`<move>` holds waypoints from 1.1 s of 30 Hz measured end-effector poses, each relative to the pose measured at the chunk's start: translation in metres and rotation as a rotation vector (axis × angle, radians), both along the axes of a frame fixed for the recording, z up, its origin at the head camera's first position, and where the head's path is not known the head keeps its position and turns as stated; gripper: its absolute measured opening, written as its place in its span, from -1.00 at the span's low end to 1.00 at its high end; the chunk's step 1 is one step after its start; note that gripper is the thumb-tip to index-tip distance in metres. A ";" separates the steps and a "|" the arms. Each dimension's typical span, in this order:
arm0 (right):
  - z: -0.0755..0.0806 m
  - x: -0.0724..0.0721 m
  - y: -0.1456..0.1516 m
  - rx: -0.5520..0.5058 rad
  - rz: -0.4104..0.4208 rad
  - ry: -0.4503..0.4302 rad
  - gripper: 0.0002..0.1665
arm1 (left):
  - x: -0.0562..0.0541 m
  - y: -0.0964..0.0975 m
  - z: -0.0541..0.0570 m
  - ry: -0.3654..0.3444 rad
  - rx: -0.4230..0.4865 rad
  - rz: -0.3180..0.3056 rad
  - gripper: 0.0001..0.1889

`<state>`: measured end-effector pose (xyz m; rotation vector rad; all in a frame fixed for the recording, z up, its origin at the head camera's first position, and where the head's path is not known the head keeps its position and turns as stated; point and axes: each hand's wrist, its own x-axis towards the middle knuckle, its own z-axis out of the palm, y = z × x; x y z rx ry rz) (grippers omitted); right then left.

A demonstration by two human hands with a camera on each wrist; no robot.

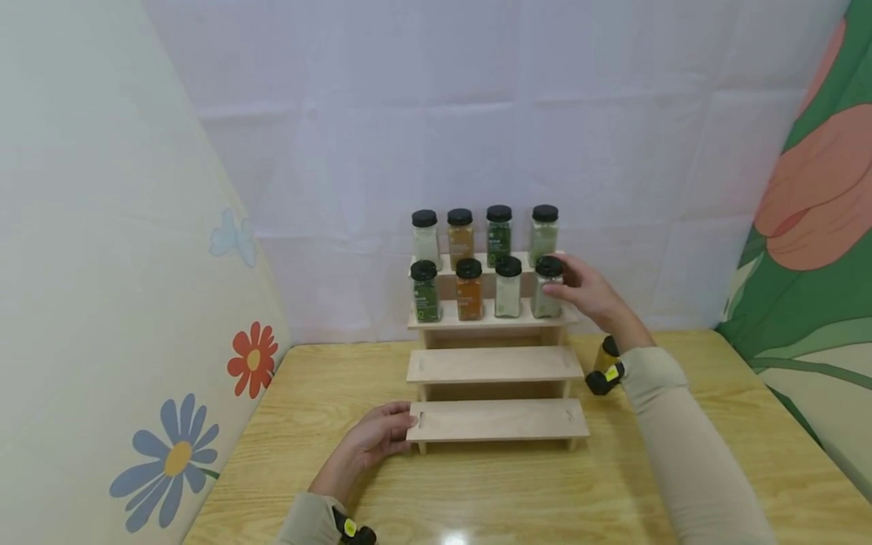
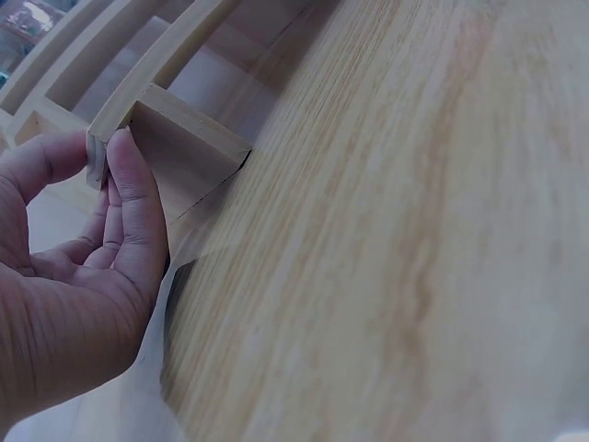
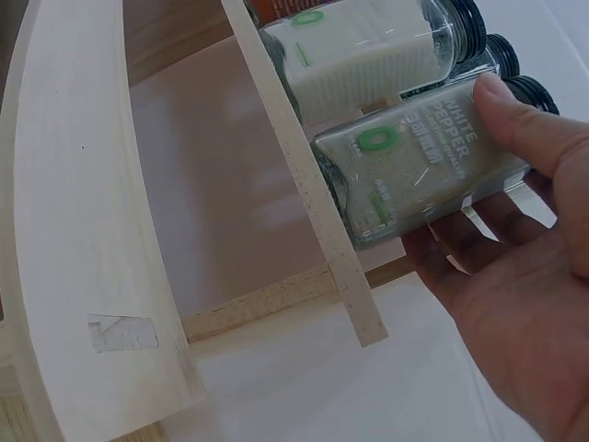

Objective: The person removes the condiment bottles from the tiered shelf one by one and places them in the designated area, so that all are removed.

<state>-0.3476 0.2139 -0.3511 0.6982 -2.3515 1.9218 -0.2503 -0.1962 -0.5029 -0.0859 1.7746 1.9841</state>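
A tiered wooden rack [image 1: 497,365] stands on the table with spice jars on its two upper shelves. My right hand [image 1: 591,294] holds the white pepper jar [image 3: 414,166] at the right end of the second shelf from the top, thumb on its front and fingers at its side and back. The jar stands upright, its base at the shelf. My left hand [image 1: 376,435] pinches the left end of the lowest shelf [image 2: 115,124] between thumb and fingers. Beside the white pepper stands a jar of pale powder [image 1: 507,291], then an orange-brown one [image 1: 469,295] and a green one [image 1: 425,297].
Several black-lidded jars, one dark green [image 1: 499,238], line the top shelf. Another jar [image 1: 606,354] stands on the table [image 1: 681,424] right of the rack, partly hidden by the right wrist camera. A white cloth [image 1: 341,151] hangs behind; painted panels flank both sides.
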 end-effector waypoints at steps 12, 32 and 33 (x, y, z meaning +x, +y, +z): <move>0.000 0.007 0.008 0.075 -0.091 0.047 -0.30 | 0.000 0.000 -0.003 0.005 0.007 -0.002 -0.39; 0.000 0.038 0.071 0.160 -0.189 0.062 -0.28 | -0.001 0.000 -0.002 0.010 -0.013 0.004 -0.36; -0.001 0.039 0.074 0.158 -0.190 0.066 -0.28 | -0.001 0.000 -0.002 0.011 -0.013 0.002 -0.36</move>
